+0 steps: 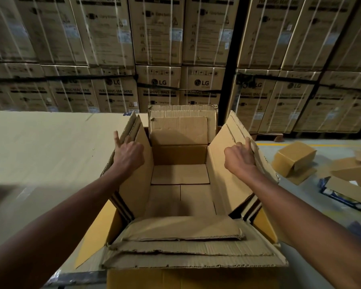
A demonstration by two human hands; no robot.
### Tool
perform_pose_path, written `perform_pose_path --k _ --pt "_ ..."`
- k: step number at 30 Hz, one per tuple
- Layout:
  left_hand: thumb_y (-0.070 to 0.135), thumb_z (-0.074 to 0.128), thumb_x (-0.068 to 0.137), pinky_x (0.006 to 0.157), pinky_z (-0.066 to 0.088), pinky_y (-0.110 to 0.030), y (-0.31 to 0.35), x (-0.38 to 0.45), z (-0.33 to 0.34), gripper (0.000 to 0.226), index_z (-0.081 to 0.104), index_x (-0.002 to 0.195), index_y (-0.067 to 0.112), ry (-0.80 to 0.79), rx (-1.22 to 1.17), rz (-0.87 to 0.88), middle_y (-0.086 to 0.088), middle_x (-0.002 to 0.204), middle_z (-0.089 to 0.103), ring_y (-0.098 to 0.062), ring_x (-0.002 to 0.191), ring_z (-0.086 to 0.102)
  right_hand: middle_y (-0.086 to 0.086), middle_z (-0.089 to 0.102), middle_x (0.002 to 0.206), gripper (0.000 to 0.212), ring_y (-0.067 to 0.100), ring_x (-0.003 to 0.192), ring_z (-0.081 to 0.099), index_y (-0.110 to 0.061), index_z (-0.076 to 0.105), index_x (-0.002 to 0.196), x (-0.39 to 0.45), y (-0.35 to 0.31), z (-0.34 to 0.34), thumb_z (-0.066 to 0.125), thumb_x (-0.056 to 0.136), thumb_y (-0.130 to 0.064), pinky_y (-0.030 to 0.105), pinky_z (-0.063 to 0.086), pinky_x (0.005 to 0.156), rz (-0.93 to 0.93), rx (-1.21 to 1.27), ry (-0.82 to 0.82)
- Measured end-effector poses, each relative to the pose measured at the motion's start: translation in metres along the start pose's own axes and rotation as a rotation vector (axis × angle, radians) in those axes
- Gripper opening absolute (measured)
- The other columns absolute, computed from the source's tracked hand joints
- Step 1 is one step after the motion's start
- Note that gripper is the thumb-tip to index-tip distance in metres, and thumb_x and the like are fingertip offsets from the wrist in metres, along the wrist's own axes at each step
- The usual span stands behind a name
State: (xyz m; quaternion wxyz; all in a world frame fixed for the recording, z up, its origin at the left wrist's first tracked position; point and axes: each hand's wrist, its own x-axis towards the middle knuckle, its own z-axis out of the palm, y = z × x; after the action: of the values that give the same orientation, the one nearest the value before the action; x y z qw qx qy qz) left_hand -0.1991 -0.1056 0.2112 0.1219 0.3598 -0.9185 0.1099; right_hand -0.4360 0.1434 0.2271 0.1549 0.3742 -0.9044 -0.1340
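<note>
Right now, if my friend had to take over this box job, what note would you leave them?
Left hand grips the left flap near its top edge. Right hand grips the right flap the same way.
The box stands open in front, with the far flap up and the near flap folded out toward you.
Done: box opened, side flaps spread apart. Inside there is only a flat cardboard sheet on the bottom.
Left: probably filling it or folding the flaps shut. Nothing is packed yet.
</note>
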Motion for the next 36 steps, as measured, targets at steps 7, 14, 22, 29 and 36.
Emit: perform_pose_path --k 7,14,22,29,36 --pt "0.020 0.054 0.097 0.117 -0.007 -0.072 -0.005 -0.005 -0.005 0.018 0.058 0.080 0.023 -0.006 -0.039 -0.001 0.000 0.081 0.065 -0.023 0.114 0.064 0.004 0.072 0.100 0.014 0.024 0.110 0.061 -0.023 0.073 0.101 -0.009 0.010 0.004 0.064 0.091 -0.019 0.051 0.017 0.116 0.027 0.036 0.005" --pt "0.020 0.057 0.096 0.116 -0.003 -0.074 -0.003 -0.008 -0.007 0.017 0.060 0.080 0.023 -0.021 -0.070 0.011 0.000 0.086 0.068 -0.025 0.125 0.058 0.007 0.072 0.105 0.015 0.026 0.113 0.060 -0.021 0.073 0.103 -0.016 0.006 -0.001 0.062 0.093 -0.020 0.050 0.017 0.118 0.032 0.056 0.017" --pt "0.022 0.058 0.097 0.116 -0.007 -0.072 0.005 -0.013 -0.017 0.015 0.073 0.096 0.022 0.021 -0.086 0.067 -0.002 0.096 0.075 -0.023 0.139 0.049 0.008 0.074 0.109 0.017 0.027 0.122 0.057 -0.019 0.075 0.105 -0.020 0.001 0.001 0.060 0.098 -0.023 0.050 0.015 0.120 0.020 0.078 0.080" --pt "0.028 0.056 0.099 0.116 -0.007 -0.069 0.009 -0.020 -0.029 0.018 0.073 0.097 0.022 0.062 -0.190 0.071 0.002 0.100 0.074 -0.022 0.140 0.048 0.012 0.073 0.116 0.025 0.029 0.133 0.054 -0.018 0.075 0.112 -0.025 0.001 -0.005 0.056 0.101 -0.030 0.051 0.014 0.122 0.036 0.227 0.121" --pt "0.027 0.059 0.101 0.115 0.007 -0.066 0.028 -0.056 -0.055 0.019 0.076 0.099 0.020 0.162 -0.419 0.024 0.003 0.106 0.074 -0.021 0.141 0.047 0.002 0.073 0.114 0.025 0.026 0.105 0.065 -0.023 0.075 0.116 -0.057 -0.006 -0.037 0.062 0.102 -0.037 0.036 0.047 0.086 0.052 0.770 0.102"
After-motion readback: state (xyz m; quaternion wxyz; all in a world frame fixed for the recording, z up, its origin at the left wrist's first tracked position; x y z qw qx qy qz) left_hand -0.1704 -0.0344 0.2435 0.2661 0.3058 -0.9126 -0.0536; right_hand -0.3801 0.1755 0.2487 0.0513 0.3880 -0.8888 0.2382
